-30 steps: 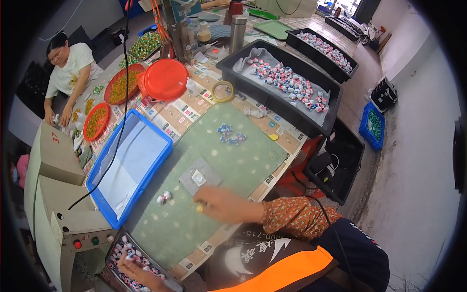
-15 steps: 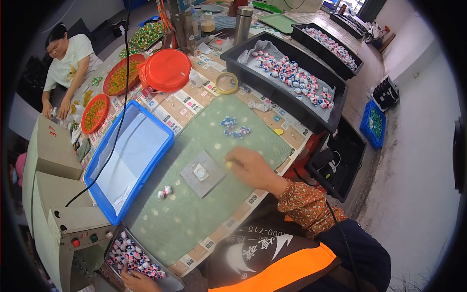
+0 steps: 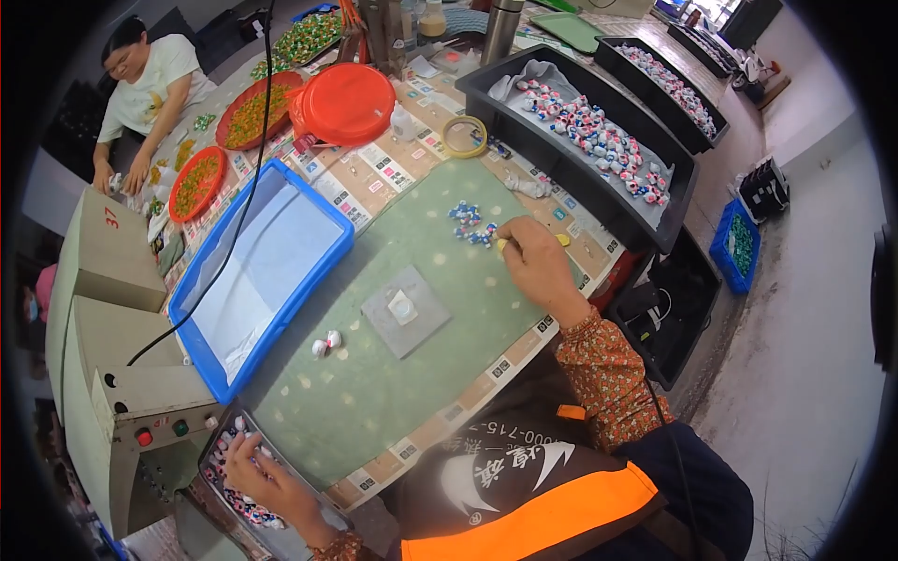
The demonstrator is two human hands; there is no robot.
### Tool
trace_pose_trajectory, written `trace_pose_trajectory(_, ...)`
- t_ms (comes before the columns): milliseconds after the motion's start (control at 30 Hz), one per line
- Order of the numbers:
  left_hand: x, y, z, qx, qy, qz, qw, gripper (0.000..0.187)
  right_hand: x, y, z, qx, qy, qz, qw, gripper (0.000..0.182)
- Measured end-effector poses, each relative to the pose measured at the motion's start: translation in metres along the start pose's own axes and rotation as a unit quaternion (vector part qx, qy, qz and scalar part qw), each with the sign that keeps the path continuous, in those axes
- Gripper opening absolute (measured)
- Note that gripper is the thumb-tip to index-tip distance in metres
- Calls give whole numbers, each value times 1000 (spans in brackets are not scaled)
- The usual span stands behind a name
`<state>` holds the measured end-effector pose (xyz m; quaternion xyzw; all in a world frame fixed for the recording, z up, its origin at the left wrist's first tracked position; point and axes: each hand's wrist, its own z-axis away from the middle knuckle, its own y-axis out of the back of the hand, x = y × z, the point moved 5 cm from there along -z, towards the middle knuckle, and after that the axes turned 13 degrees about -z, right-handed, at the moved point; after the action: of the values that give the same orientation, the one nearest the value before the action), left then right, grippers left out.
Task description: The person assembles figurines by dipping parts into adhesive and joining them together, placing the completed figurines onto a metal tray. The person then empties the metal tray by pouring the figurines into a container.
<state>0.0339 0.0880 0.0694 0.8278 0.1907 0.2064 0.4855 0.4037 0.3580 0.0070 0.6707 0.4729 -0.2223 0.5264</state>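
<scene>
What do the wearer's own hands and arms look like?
The left hand and right hand are ungloved. The right forearm wears a rust-orange floral sleeve, with a dark navy sleeve above and a thin black cable across. Similar floral fabric shows at the left wrist.

Red number "37" (image 3: 111,218) on the pale machine (image 3: 122,266) — partial number "000-715-" (image 3: 497,429) and ® (image 3: 475,518) on the dark apron (image 3: 524,486)

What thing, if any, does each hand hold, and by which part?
It cannot be told: the right hand is at the blue pieces, grip unclear; the left hand is over white pieces, no hold visible.
</scene>
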Motion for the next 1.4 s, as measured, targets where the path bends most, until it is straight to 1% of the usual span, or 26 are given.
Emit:
trace_pose_trajectory(67,29,-1,-4,-23,-23,19,999,22,3,6,-2,2,-19,18,1000,12)
trace_pose_trajectory(100,36,-2,-5,-16,-55,15,998,20,6,7,-2,4,-19,19,1000,12)
trace_pose_trajectory(167,51,-5,-6,-23,-67,33,997,19,8,12,-3,34,17,30,999,13)
trace_pose_trajectory(200,59,-6,-6,-29,-77,49,995,19,9,13,-3,35,17,30,999,13)
trace_pose_trajectory(300,73,-9,-8,-58,-90,72,992,19,10,17,-3,37,9,41,998,13)
trace_pose_trajectory(367,77,-13,-9,-60,-99,77,990,19,15,17,-4,27,-30,38,998,13)
trace_pose_trajectory(400,78,-14,-7,-62,-104,80,989,20,18,15,-4,15,-34,32,999,13)
trace_pose_trajectory(467,81,-16,-7,-69,-93,76,990,21,23,14,-3,37,-2,49,998,14)
trace_pose_trajectory(500,84,-16,-7,-66,-101,79,989,21,25,11,-2,15,-9,38,999,14)
trace_pose_trajectory(533,84,-14,-6,-62,-112,83,988,21,25,12,-3,17,-12,35,999,14)
trace_pose_trajectory(567,81,-16,-5,-69,-102,70,990,21,24,12,-4,23,-12,35,999,13)
trace_pose_trajectory(733,78,-20,-1,-74,-103,84,988,20,19,5,-7,-9,-40,6,999,12)
trace_pose_trajectory(800,75,-22,1,-77,-95,81,989,19,14,2,-7,-11,-4,25,1000,12)
trace_pose_trajectory(933,74,-23,1,-77,-99,86,988,19,7,-4,-8,-25,0,20,999,12)
trace_pose_trajectory(1033,74,-26,1,-79,-97,98,987,20,3,-10,-12,-31,23,45,998,12)
trace_pose_trajectory(1100,74,-29,2,-84,-95,110,986,19,0,-16,-15,-42,35,102,993,10)
trace_pose_trajectory(1133,74,-30,2,-85,-92,105,987,19,1,-19,-15,-45,35,98,994,10)
trace_pose_trajectory(1200,74,-33,2,-80,-106,103,986,19,1,-23,-17,-43,72,137,987,9)
trace_pose_trajectory(1333,68,-40,2,-87,-88,118,985,18,4,-27,-18,-56,87,137,985,10)
trace_pose_trajectory(1400,63,-49,1,-87,-78,121,986,17,6,-26,-18,-83,17,102,991,12)
